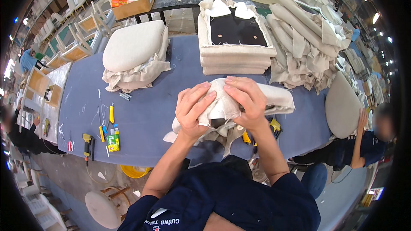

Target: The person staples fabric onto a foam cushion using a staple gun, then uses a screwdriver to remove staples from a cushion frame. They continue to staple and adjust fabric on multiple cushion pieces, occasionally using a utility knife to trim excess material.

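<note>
A beige fabric-covered cushion is bunched up between my two hands over the near middle of the blue-covered table. My left hand grips its left side, fingers curled over the top. On the other side my right hand holds it the same way, fingertips close to those of the left. Loose cloth and a dark gap show at the cushion's near side, and its underside is hidden. Behind my right hand lies a folded beige piece. A yellow-and-black tool is partly hidden beside my right forearm.
Stacked beige cushions, square upholstered panels and a pile of fabric covers stand along the far side. A staple gun, yellow-handled tools and a green packet lie left. At right, a co-worker's hand touches a rounded cushion.
</note>
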Tool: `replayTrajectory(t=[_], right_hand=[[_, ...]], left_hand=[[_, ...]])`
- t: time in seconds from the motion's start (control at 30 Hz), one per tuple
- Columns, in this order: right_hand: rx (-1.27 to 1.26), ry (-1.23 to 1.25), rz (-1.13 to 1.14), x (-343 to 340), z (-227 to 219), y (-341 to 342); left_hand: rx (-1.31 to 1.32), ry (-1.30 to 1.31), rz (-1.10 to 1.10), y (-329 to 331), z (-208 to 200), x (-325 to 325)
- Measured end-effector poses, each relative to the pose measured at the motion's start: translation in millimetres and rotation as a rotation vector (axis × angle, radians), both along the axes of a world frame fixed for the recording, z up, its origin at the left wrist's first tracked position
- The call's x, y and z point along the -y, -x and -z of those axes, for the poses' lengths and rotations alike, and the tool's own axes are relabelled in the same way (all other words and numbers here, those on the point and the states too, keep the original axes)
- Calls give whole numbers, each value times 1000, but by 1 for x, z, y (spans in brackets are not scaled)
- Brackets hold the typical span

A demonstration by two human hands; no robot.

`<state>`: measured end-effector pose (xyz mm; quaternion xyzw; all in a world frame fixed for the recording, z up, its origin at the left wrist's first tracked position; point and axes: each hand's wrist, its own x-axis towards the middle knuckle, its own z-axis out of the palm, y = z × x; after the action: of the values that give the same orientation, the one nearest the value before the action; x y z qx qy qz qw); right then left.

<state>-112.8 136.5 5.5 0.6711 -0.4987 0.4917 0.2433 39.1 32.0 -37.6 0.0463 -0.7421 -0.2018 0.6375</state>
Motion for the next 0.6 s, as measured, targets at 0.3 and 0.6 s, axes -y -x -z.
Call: replayTrajectory(t=[0.3, 0.6], right_hand=[[-151, 14, -147, -1, -16, 35], [190, -54, -22, 7, -6, 14]], left_hand=[[-4, -90, -6, 22, -1, -11], [86, -135, 6, 31, -13, 6]])
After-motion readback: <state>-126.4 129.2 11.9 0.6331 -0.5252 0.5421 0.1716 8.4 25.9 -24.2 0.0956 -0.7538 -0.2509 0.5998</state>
